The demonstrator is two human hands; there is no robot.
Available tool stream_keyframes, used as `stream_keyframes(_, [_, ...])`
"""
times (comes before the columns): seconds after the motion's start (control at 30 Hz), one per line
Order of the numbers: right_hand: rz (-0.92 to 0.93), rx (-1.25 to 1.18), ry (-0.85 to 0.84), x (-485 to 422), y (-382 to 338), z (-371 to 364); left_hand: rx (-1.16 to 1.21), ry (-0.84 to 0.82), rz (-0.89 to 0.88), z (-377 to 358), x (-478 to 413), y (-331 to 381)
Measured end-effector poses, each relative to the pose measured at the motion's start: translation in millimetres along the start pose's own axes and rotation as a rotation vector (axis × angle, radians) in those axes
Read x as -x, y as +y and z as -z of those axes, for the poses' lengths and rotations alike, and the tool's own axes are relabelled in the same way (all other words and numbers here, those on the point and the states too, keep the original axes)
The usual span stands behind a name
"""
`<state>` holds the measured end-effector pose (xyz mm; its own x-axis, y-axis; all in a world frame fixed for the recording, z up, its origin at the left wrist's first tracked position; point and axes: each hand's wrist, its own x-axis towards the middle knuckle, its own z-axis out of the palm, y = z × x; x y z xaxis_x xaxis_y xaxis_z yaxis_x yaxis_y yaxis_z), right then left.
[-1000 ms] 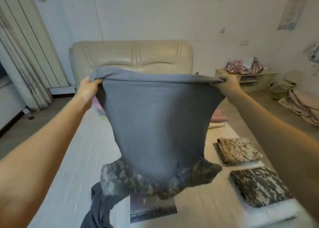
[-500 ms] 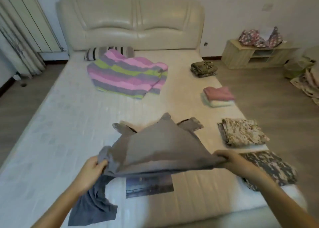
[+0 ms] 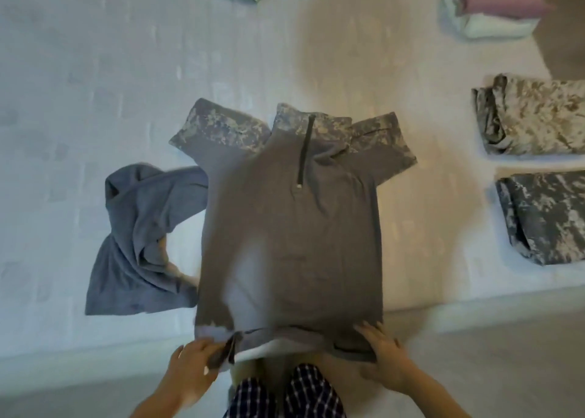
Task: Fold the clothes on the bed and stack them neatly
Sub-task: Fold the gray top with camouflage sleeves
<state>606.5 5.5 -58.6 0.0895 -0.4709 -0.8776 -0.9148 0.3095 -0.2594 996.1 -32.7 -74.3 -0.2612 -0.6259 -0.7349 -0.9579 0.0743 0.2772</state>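
Shirt (image 3: 291, 228) now flat on bed (image 3: 95, 69) — left hand (image 3: 193, 360) pinching hem.

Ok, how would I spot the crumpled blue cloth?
Start at the white bed. The grey zip-neck shirt lies flat at its near edge; the blue cloth touches its left side. It alone is crumpled; its neighbours are flat or folded.

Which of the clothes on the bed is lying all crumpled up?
The blue-grey garment left of the zip shirt: it lies bunched and twisted, while the shirt is spread flat and the two camouflage pieces at right are folded.
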Motion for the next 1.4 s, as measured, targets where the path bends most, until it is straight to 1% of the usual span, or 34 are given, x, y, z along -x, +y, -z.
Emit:
stream_keyframes(0.03, [0.02,-0.062,0.02,-8,0,14,0.114,0.032,0.01,10,-14,-3])
stream_keyframes(0.07, [0.035,-0.164,0.117,-19,-1,33,0.244,0.136,0.014,27,-30,-2])
stream_keyframes(0.13, [0.017,-0.442,0.402,-42,-7,84,0.445,0.388,0.013,77,-66,0])
stream_keyframes(0.2, [-0.081,-0.689,0.644,-73,-10,140,0.524,0.537,0.022,134,-109,7])
stream_keyframes(0.23, [-0.145,-0.802,0.717,-90,-11,167,0.551,0.576,0.006,163,-132,9])
stream_keyframes(0.3, [-0.269,-0.988,0.805,-122,-8,213,0.57,0.631,0.001,208,-174,12])
stream_keyframes(0.33, [-0.333,-1.04,0.829,-137,-5,229,0.604,0.66,0.038,223,-195,10])
stream_keyframes(0.37, [-0.393,-1.079,0.839,-151,-2,242,0.709,0.677,0.121,234,-216,6])
stream_keyframes(0.43, [-0.476,-1.211,0.843,-171,2,261,0.953,0.67,0.368,248,-254,-4])
stream_keyframes(0.47, [-0.476,-1.325,0.846,-177,2,268,1.059,0.631,0.46,252,-268,-7])
stream_keyframes(0.53, [-0.416,-1.562,0.843,-188,1,280,1.302,0.609,0.513,261,-287,-11])
stream_keyframes(0.6, [-0.319,-1.691,0.747,-192,0,292,1.501,0.604,0.521,272,-300,-15])
stream_keyframes(0.67, [-0.185,-1.708,0.634,-189,3,303,1.547,0.577,0.481,285,-305,-15])
stream_keyframes(0.7, [-0.12,-1.722,0.643,-186,8,307,1.562,0.593,0.431,291,-303,-14])
stream_keyframes(0.77, [-0.031,-1.813,0.767,-180,28,310,1.667,0.72,0.318,299,-295,-17])
stream_keyframes(0.8, [-0.045,-1.883,0.818,-176,39,307,1.724,0.78,0.266,299,-289,-22])
stream_keyframes(0.83, [-0.094,-1.94,0.833,-172,48,302,1.753,0.798,0.256,296,-282,-28])
stream_keyframes(0.87, [-0.142,-1.979,0.815,-169,55,295,1.774,0.782,0.29,288,-275,-34])
stream_keyframes(0.93, [-0.239,-2.029,0.774,-168,58,286,1.814,0.698,0.358,273,-267,-37])
stream_keyframes(0.97, [-0.248,-2.053,0.769,-166,55,286,1.833,0.667,0.391,268,-266,-34])
stream_keyframes(1.0, [-0.219,-2.082,0.804,-165,51,289,1.845,0.657,0.417,265,-263,-29])
stream_keyframes(1.03, [-0.162,-2.102,0.89,-161,42,294,1.86,0.687,0.43,263,-263,-25])
stream_keyframes(1.07, [-0.086,-2.09,1.009,-156,31,299,1.885,0.742,0.41,263,-261,-21])
stream_keyframes(1.1, [-0.015,-2.021,1.149,-149,16,301,1.876,0.819,0.377,263,-259,-19])
stream_keyframes(1.13, [0.052,-1.889,1.281,-143,-3,300,1.835,0.909,0.353,262,-255,-15])
stream_keyframes(1.17, [0.119,-1.686,1.382,-138,-25,295,1.768,1.01,0.354,260,-250,-10])
stream_keyframes(1.2, [0.198,-1.429,1.424,-136,-49,286,1.702,1.09,0.363,258,-245,-4])
stream_keyframes(1.23, [0.287,-1.149,1.396,-138,-70,274,1.628,1.151,0.37,255,-240,1])
stream_keyframes(1.27, [0.348,-0.845,1.289,-146,-87,261,1.553,1.203,0.362,254,-235,9])
stream_keyframes(1.3, [0.358,-0.526,1.089,-157,-98,248,1.473,1.247,0.332,252,-232,17])
stream_keyframes(1.33, [0.301,-0.234,0.835,-171,-101,237,1.395,1.273,0.286,250,-229,27])
stream_keyframes(1.37, [0.227,-0.017,0.628,-183,-100,227,1.308,1.278,0.245,247,-228,36])
stream_keyframes(1.4, [0.185,0.116,0.507,-192,-97,221,1.22,1.268,0.217,244,-227,46])
